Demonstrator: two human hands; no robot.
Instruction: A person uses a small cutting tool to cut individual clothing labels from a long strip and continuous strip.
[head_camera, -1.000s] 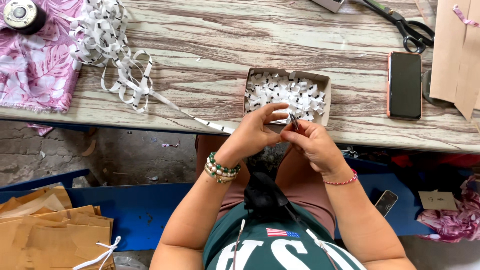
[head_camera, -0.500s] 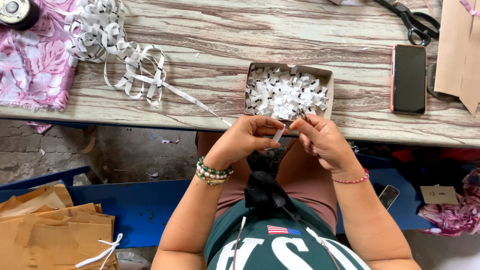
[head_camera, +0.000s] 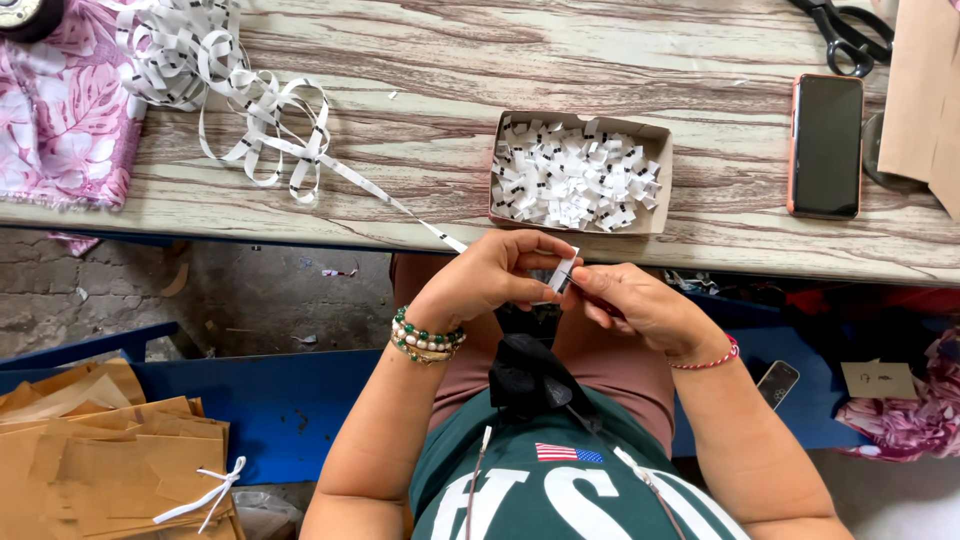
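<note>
**Q:** Pinched between which fingers is the piece?

**A:** Both hands close on it. Left hand (head_camera: 495, 280) and right hand (head_camera: 640, 305) meet just below the desk's near edge, fingertips clamped on a small white label piece (head_camera: 563, 270), held roughly upright. The white tape strip (head_camera: 300, 150) runs from the left hand up over the near edge to a loose tangle near the desk's far left corner.

**Q:** How far along does the work appear?

**A:** Judged partway. A shallow cardboard box (head_camera: 660, 135), by the near edge just beyond the hands, already holds a heap of cut white pieces (head_camera: 575, 175); a good length of tape remains uncut.

**Q:** What else lies on the desk?

**A:** A dark phone in an orange case (head_camera: 825, 145) right of the box, black scissors (head_camera: 845, 35) at the far right, pink floral cloth (head_camera: 55, 110) over the left end
</note>
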